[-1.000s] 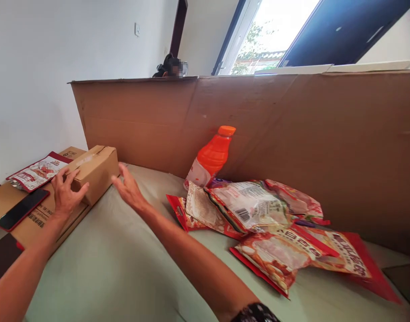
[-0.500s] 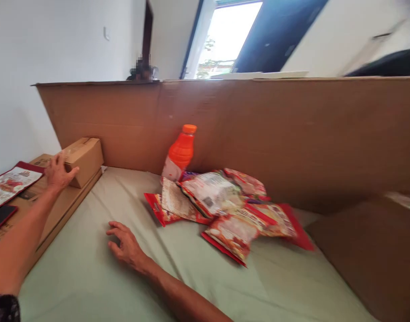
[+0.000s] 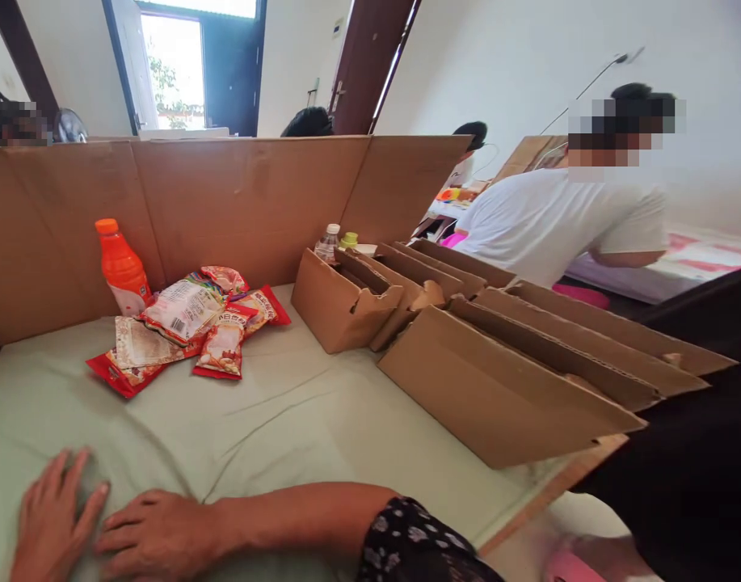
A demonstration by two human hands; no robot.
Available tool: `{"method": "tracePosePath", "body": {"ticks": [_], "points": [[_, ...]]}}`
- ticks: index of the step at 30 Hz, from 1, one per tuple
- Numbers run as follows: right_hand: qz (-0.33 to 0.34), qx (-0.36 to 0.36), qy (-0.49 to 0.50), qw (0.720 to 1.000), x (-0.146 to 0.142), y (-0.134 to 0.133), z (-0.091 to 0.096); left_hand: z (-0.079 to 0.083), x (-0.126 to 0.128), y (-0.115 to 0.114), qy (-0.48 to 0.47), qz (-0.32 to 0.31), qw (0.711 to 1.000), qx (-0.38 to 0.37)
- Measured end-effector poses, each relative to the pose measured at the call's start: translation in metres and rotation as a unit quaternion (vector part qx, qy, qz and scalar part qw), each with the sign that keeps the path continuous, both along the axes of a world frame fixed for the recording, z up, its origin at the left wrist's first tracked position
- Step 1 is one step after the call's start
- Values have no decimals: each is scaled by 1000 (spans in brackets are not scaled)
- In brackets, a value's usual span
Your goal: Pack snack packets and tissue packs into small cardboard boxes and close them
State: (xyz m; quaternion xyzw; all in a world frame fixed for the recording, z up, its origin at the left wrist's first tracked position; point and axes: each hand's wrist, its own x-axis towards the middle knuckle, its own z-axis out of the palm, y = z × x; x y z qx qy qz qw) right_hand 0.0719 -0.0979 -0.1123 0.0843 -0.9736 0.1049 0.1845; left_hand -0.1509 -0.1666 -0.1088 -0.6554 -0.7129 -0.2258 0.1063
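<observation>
My left hand [image 3: 53, 517] lies on the pale green cloth [image 3: 285, 428] at the lower left, fingers apart and holding nothing. Right beside it my right hand [image 3: 152, 533] rests palm down, its fingers spread and nothing held. Beyond both hands is a loose pile of red snack packets, with a whitish-backed packet [image 3: 183, 309] on top and a red packet [image 3: 221, 346] at the front. An orange bottle [image 3: 123, 271] stands upright behind the pile, slightly tilted in view.
A cardboard panel [image 3: 249, 202] runs along the back. Several open cardboard boxes [image 3: 497, 388] stand at the right, with a clear bottle [image 3: 328, 240] behind them. A person in a white shirt [image 3: 545, 218] sits beyond, turned away.
The view has swung right, bringing the boxes into sight. My left hand has left the small cardboard box and now lies on the cloth beside my right hand.
</observation>
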Motion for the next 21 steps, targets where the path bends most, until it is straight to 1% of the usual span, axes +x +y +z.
{"method": "tracePosePath", "body": {"ticks": [1, 2, 3, 4, 5, 6, 7, 8, 10, 11, 13, 15, 16, 18, 20, 21], "points": [[2, -19, -10, 1000, 26, 1, -1, -10, 19, 1, 7, -4, 1000, -11], [-1, -56, -20, 998, 51, 5, -2, -17, 38, 2, 11, -14, 1000, -24], [-17, -113, -25, 993, 76, 12, -2, -21, 58, 3, 13, -32, 999, -40], [-55, -188, -18, 980, 99, 21, -1, -24, 77, 5, 13, -59, 996, -58], [-112, -267, 3, 957, 121, 33, 0, -24, 97, 7, 10, -91, 993, -75], [-179, -336, 34, 924, 140, 48, 1, -23, 117, 8, 6, -125, 988, -94], [-240, -384, 64, 889, 157, 64, 2, -21, 137, 10, 1, -161, 980, -113], [-294, -416, 92, 856, 172, 82, 3, -19, 155, 12, -6, -195, 972, -133], [-364, -447, 124, 808, 190, 120, 7, -14, 188, 15, -24, -250, 953, -169], [-390, -465, 134, 783, 192, 139, 9, -11, 201, 16, -36, -270, 945, -184], [-427, -505, 143, 736, 186, 175, 14, -8, 219, 19, -61, -292, 932, -207], [-442, -546, 141, 697, 165, 204, 20, -7, 225, 23, -87, -299, 925, -219], [-442, -566, 134, 683, 151, 214, 24, -6, 225, 25, -100, -300, 923, -221], [-428, -606, 108, 662, 124, 224, 29, -5, 218, 28, -128, -308, 918, -217], [-402, -641, 72, 650, 106, 223, 30, -4, 208, 29, -161, -316, 912, -207], [-390, -655, 57, 645, 102, 218, 28, -2, 203, 29, -182, -314, 910, -200]]}}
